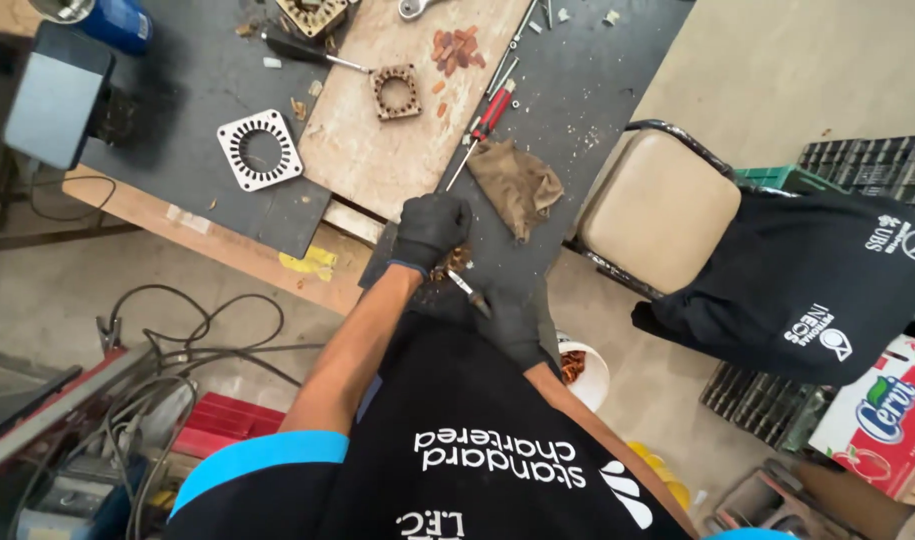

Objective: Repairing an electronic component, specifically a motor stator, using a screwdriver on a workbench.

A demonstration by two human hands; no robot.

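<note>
My left hand (429, 229), in a black glove, presses down on a small brownish, copper-coloured part (454, 262) at the near edge of the workbench (577, 90). My right hand (512, 318), also gloved in black, grips a thin metal tool (467, 288) whose tip points at that part. Both hands work close together just above my chest. The part is mostly hidden under my left fingers.
On the bench lie a red-handled screwdriver (485, 118), a brown rag (517, 183), a white ring-shaped stator plate (260, 149), a square rusty frame (394, 92) and several copper bits (455, 50). A padded chair (659, 208) stands right. A white bowl (582, 373) sits on the floor.
</note>
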